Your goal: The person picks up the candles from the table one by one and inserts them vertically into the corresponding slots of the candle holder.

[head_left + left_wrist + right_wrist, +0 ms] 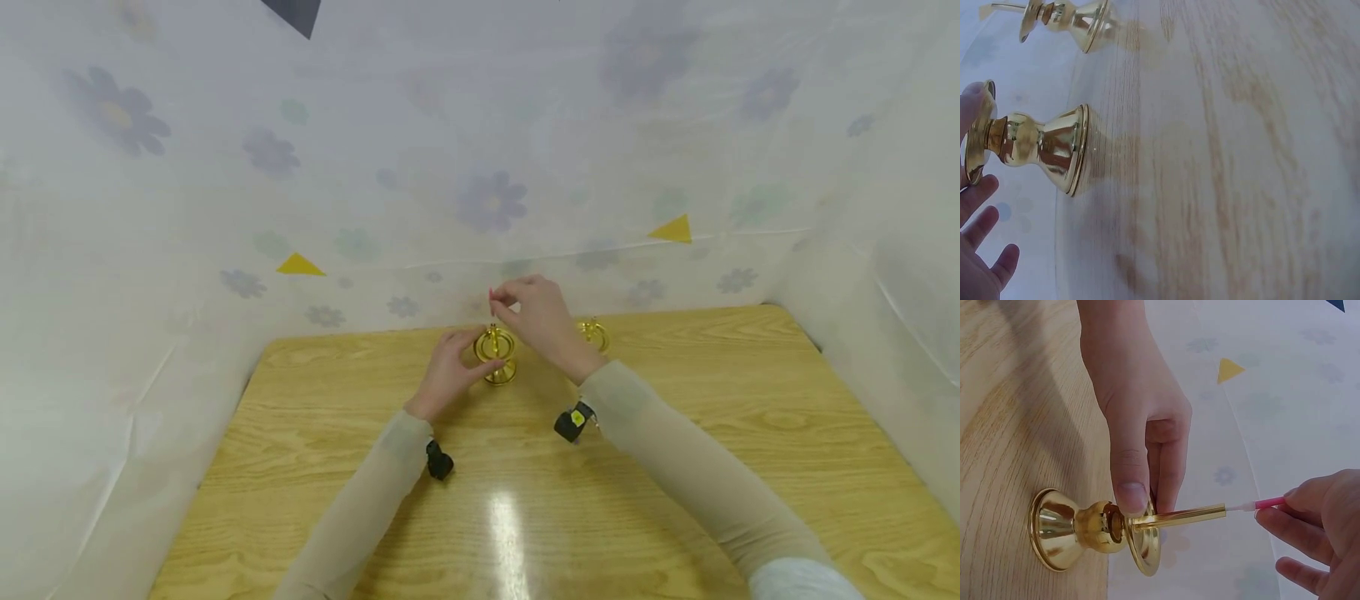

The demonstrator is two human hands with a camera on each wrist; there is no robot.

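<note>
A gold candle holder (497, 357) stands on the wooden table (675, 467) near its far edge. My left hand (448, 371) pinches its drip dish (1146, 550) between thumb and fingers (1132, 487). A thin pink candle (1264, 503) with a white end sticks out of the holder's gold tube (1179, 516). My right hand (534, 312) pinches that candle's top just above the holder, fingertips (1294, 506) closed on it. The left wrist view shows the same holder (1038, 147) from its base side, with my left fingers (982, 234) beside the dish.
A second gold candle holder (594, 333) stands to the right, partly behind my right wrist, and also appears as a holder (1066, 19) in the left wrist view. A flowered plastic sheet (487, 200) walls the table's back and sides. Black wrist cameras (573, 422) hang under both forearms.
</note>
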